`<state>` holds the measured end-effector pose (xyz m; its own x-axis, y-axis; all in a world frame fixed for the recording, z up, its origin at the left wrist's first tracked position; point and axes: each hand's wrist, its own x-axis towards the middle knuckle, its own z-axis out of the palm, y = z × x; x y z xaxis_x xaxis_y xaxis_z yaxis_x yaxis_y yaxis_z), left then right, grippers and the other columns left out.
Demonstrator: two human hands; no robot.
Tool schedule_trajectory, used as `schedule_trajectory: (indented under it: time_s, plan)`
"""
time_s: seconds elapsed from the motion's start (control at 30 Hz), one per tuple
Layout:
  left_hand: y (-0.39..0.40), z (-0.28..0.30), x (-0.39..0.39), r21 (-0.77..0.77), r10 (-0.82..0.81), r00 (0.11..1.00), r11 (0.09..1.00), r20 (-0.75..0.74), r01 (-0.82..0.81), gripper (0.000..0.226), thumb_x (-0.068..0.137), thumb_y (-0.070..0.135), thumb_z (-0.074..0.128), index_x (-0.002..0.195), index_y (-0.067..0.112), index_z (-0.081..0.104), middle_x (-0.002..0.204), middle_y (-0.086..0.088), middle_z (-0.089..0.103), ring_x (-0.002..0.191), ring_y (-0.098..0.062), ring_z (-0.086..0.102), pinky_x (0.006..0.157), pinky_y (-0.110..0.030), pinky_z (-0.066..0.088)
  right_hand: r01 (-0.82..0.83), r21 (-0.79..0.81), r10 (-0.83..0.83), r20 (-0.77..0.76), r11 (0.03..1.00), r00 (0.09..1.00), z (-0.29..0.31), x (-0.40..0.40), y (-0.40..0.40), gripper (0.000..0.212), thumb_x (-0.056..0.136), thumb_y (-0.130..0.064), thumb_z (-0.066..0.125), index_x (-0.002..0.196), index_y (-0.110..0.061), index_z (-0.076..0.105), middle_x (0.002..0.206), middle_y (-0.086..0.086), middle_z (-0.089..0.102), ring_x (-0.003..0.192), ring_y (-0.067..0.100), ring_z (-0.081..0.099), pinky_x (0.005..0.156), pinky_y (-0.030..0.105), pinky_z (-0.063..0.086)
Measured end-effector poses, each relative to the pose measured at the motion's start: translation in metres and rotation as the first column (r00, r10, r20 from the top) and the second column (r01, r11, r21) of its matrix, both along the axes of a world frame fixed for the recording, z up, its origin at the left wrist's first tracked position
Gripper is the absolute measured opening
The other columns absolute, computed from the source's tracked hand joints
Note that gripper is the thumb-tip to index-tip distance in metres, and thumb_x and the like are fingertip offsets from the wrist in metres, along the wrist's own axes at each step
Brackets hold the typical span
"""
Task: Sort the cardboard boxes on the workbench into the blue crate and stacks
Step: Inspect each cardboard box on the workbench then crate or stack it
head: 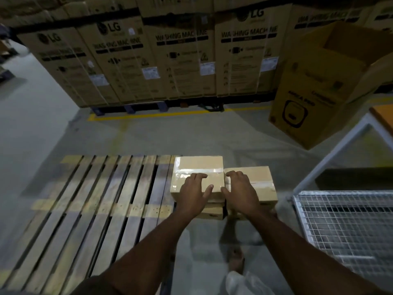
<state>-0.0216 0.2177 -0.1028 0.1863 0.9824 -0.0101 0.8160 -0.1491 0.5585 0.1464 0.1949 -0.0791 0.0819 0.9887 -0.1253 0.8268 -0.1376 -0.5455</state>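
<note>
Nearest, a bare foot (235,259) stands on the grey floor (202,133) between two outstretched forearms. To the right sits a wire-mesh cage (344,226). The left hand (194,191) lies flat on the left taped box (196,173), fingers spread wide and holding nothing. The right hand (240,189) presses likewise on the right taped box (258,184), fingers loosely spread. The two boxes touch side by side, each atop a lower box, at the right end of a wooden pallet (95,199). Beyond, one open carton (319,90) stands right, and four washing-machine cartons (182,60) line the back.
</note>
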Motion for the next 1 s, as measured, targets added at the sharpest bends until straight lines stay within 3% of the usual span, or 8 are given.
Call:
schedule_trajectory:
  time_s: [0.33,0.5,0.67,0.87,1.0]
  plan:
    - [0.096,-0.067,0.024,-0.201,0.113,0.992,0.972,-0.056,-0.122,0.044,0.098,0.038,0.062,0.136,0.017,0.055,0.134,-0.003,0.058,0.125,-0.021,0.052,0.102,-0.034,0.043,0.004,-0.143,-0.006,-0.018,0.99,1.0,-0.067,0.042,0.118,0.049,0.094,-0.031,0.06,0.139,-0.017,0.046,0.136,0.005,0.05,0.126,0.023,0.043,0.101,0.035,0.039]
    - [0.138,-0.102,0.014,-0.242,0.188,0.979,0.949,-0.079,-0.201,0.044,0.097,0.033,0.064,0.134,0.011,0.056,0.131,-0.01,0.06,0.124,-0.029,0.054,0.102,-0.041,0.045,-0.017,-0.221,0.008,-0.042,0.975,0.999,-0.106,0.035,0.153,0.047,0.093,-0.029,0.061,0.136,-0.015,0.048,0.133,0.008,0.052,0.124,0.026,0.045,0.099,0.036,0.04]
    - [0.172,-0.142,-0.002,-0.289,0.234,0.967,0.924,-0.099,-0.252,0.047,0.097,0.032,0.063,0.137,0.009,0.052,0.136,-0.011,0.055,0.127,-0.029,0.05,0.103,-0.039,0.041,-0.021,-0.282,0.003,-0.065,0.959,0.998,-0.151,0.021,0.185,0.05,0.093,-0.029,0.062,0.138,-0.014,0.046,0.135,0.01,0.051,0.127,0.027,0.043,0.1,0.038,0.042]
    - [0.206,-0.19,-0.024,-0.347,0.291,0.951,0.886,-0.106,-0.309,0.049,0.097,0.028,0.064,0.14,0.009,0.049,0.142,-0.012,0.05,0.13,-0.029,0.047,0.106,-0.037,0.038,0.049,-0.265,-0.068,-0.063,0.963,0.996,-0.206,-0.003,0.225,0.049,0.092,-0.027,0.064,0.136,-0.011,0.048,0.134,0.01,0.052,0.124,0.027,0.045,0.099,0.04,0.045]
    - [0.228,-0.22,-0.04,-0.366,0.286,0.952,0.879,-0.111,-0.306,0.051,0.096,0.027,0.065,0.141,0.008,0.049,0.144,-0.011,0.05,0.133,-0.028,0.045,0.11,-0.035,0.035,0.092,-0.277,-0.11,-0.048,0.957,0.993,-0.242,-0.02,0.244,0.052,0.092,-0.027,0.064,0.137,-0.008,0.048,0.14,0.012,0.048,0.13,0.029,0.042,0.107,0.04,0.04]
